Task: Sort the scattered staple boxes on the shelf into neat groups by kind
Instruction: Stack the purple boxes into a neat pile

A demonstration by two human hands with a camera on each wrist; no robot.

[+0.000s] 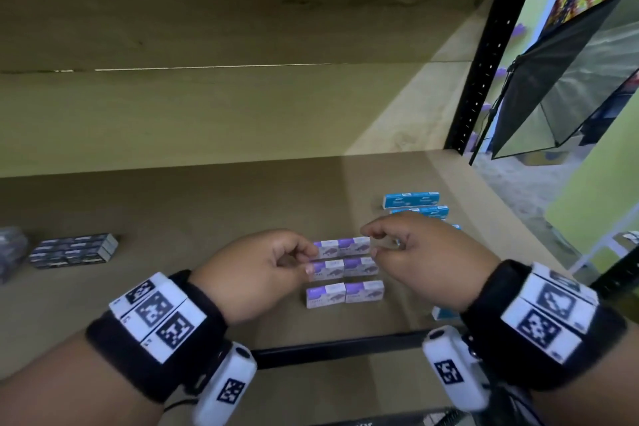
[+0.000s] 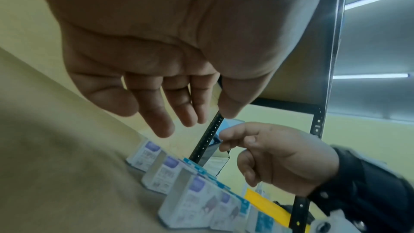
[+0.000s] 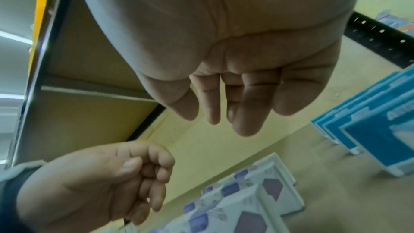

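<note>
Staple boxes in purple sit in paired rows at the head view's lower centre, the left hand and right hand hovering to square them. Left wrist view: left fingers loosely spread, empty. Right wrist view: right fingers relaxed, blue boxes grouped at right.

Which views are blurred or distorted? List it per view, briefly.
Head view: wide-angle bending of the shelf; the purple boxes readable as shapes, print smeared; the dark boxes at the left edge soft. Left wrist view: the left hand looms large, boxes below blurred. Right wrist view: the right hand fills the frame, the blue boxes soft.
</note>
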